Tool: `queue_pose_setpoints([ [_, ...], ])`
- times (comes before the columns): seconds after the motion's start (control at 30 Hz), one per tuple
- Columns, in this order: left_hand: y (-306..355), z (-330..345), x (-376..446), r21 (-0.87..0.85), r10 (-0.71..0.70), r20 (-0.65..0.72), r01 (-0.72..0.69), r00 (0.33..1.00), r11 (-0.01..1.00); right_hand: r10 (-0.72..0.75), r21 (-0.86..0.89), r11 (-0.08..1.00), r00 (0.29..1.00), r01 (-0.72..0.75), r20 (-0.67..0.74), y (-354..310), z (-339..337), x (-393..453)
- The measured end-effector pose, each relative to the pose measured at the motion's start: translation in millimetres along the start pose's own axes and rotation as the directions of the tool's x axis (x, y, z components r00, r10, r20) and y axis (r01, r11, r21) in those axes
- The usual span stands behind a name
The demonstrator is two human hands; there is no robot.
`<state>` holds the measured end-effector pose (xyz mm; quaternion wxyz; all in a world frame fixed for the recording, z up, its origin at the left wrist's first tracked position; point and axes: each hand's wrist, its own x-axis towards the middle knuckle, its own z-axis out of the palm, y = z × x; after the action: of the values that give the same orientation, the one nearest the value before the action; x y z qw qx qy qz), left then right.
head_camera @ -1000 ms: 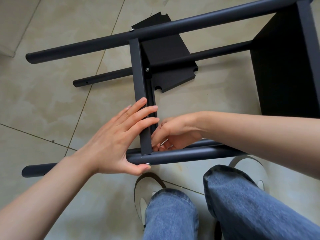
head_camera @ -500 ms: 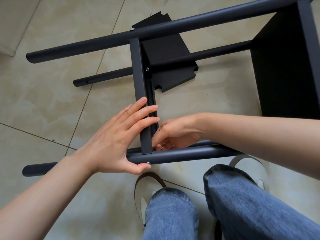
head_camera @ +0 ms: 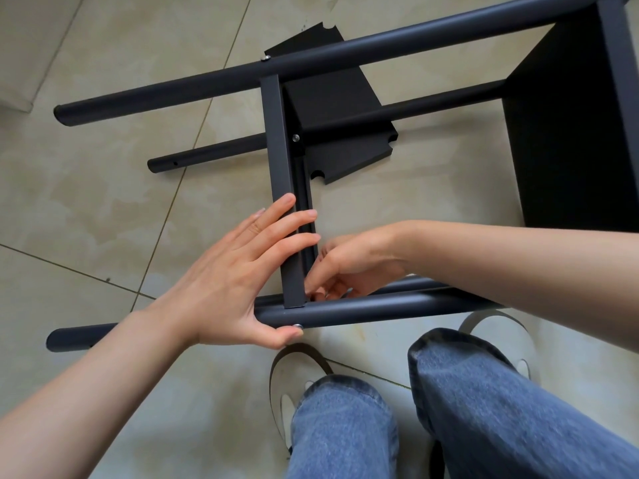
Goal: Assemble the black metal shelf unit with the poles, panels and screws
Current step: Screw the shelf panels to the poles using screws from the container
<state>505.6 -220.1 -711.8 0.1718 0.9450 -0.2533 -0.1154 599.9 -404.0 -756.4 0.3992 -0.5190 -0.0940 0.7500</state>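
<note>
The shelf unit [head_camera: 345,188] lies on its side on the tiled floor [head_camera: 103,202], partly built: one large end panel [head_camera: 570,143] is already fixed at the right, and four poles run leftward from it. A narrower middle panel [head_camera: 281,188], seen edge-on, spans from the far upper pole [head_camera: 345,51] down to the near pole [head_camera: 363,311]. A loose panel [head_camera: 332,133] lies flat on the floor beneath the frame.

The main risk sits at the near joint. The left hand [head_camera: 228,281] is spread, its straight fingers pressing the middle panel's edge while the thumb hooks under the near pole beside a screw head [head_camera: 297,326]. If that pressure slackens, the panel could slide along the pole and the holes would no longer line up, so the thread may cross or the screw jam. The frame rests on round poles, so a hard push could also roll it.

The right hand [head_camera: 349,267] is curled just inside the panel, fingertips pinched at the corner where panel meets pole; it seems to hold a small metal part, perhaps a nut or key, but the fingers hide it. A small piece dropped here could roll under the loose panel or beside the sandals [head_camera: 294,378].

No container is in view; two more screws [head_camera: 295,138] sit already in the frame.
</note>
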Motion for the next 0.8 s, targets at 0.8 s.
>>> queue_pose_setpoints([
  [0.8, -0.1, 0.1, 0.7, 0.007, 0.0, -0.003, 0.0, 1.0, 1.0, 0.025, 0.003, 1.0, 0.999, -0.025, -0.036, -2.2, 1.4, 2.3],
])
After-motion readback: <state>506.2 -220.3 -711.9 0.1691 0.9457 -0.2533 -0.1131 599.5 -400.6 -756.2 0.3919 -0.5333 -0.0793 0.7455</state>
